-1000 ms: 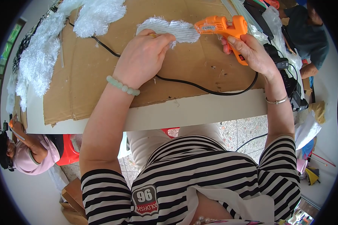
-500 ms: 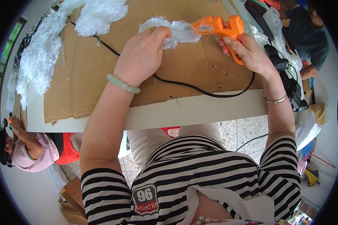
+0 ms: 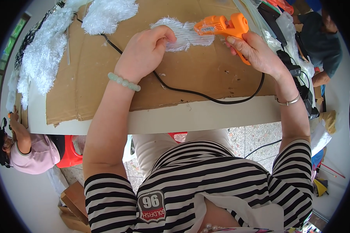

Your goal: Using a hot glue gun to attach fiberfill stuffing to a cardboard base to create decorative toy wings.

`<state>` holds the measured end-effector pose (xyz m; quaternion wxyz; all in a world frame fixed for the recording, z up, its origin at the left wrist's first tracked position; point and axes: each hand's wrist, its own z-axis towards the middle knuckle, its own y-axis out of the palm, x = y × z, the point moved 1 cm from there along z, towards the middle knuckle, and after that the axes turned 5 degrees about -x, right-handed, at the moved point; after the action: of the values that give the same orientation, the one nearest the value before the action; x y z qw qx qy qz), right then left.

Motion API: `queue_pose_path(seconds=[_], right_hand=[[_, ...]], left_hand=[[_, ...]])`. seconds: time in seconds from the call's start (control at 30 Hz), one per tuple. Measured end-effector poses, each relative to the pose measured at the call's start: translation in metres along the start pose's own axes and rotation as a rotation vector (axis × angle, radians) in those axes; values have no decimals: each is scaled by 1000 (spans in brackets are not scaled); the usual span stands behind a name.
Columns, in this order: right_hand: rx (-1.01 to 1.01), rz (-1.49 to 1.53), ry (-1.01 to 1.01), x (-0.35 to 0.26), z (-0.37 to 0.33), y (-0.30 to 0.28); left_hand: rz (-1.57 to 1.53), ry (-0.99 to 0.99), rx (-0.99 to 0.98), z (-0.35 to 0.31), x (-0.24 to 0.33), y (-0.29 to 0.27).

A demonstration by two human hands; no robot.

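My right hand (image 3: 252,48) is wrapped round the handle of an orange hot glue gun (image 3: 225,26). The gun's front end points left, over a flat white piece (image 3: 196,40) of ribbed, shiny plastic with fringed edges. This piece lies on a brown cardboard sheet (image 3: 206,75). At the piece's left end is my left hand (image 3: 146,48), its fingers curled and closed; whatever they pinch is hidden under the hand.
Shiny white fringe (image 3: 42,58) is heaped at the left, with another fringed clump (image 3: 109,15) at the far left. A black cord (image 3: 198,93) crosses the cardboard. Black devices (image 3: 299,81) line the table's right side. Two other people (image 3: 33,153) are nearby, left and right.
My left hand has shifted slightly left relative to the fringed piece, showing more of it. The glue gun's front end has moved a little left over the piece.
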<state>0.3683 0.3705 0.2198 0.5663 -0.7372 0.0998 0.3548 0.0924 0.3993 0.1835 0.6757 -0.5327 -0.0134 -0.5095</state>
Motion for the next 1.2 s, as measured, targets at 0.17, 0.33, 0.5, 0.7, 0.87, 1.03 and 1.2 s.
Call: queue_pose_path(seconds=[0.17,0.33,0.5,0.7,0.87,1.03,1.2], right_hand=[[-30,-6,38,-7,10,1],[-19,-40,-45,-15,18,3],[-31,-17,-29,-12,27,-2],[-38,59,-5,-5,21,-10],[-34,5,-7,-6,23,-8],[-28,-42,-38,-4,29,-5],[9,-90,-36,-20,32,0]], left_hand=[[23,-44,-14,0,3,-4],[69,-16,-1,1,5,-8],[140,61,-3,3,10,-8],[217,77,-47,5,20,-7],[275,105,-71,5,23,-5],[279,102,-72,6,24,-4],[283,114,-67,3,24,-6]])
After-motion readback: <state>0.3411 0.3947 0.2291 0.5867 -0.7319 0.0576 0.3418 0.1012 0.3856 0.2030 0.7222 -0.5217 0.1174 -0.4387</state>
